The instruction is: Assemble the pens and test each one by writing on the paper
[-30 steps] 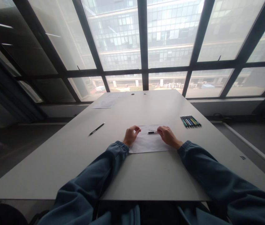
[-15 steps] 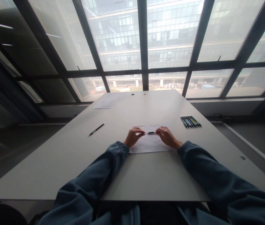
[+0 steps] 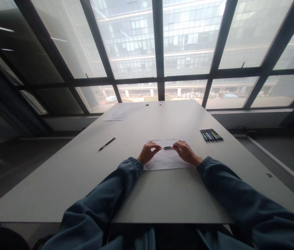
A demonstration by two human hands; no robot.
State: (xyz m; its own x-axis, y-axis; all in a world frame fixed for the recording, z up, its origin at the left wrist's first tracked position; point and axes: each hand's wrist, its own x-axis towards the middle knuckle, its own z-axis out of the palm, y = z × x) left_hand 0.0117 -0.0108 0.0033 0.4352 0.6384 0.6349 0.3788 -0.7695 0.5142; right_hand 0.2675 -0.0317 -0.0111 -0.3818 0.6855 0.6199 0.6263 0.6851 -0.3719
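Note:
A slim pen (image 3: pixel 167 148) with a dark middle and thin, paler ends lies level between my two hands, over a white sheet of paper (image 3: pixel 169 161). The fingertips of my left hand (image 3: pixel 150 151) pinch its left end. On the other side, my right hand (image 3: pixel 184 151) has thumb and fingers closed on its right end. The fingers cover both tips of the pen. To the left of my hands, a black pen (image 3: pixel 107 143) rests slanted on the white table (image 3: pixel 66 180).
Several pens (image 3: pixel 211 135) in different colours lie side by side on the right. Papers (image 3: pixel 117 113) sit at the table's far left, and a small dark mark or tag (image 3: pixel 269 175) is near the right edge. Beyond the far edge are large windows (image 3: pixel 133 38).

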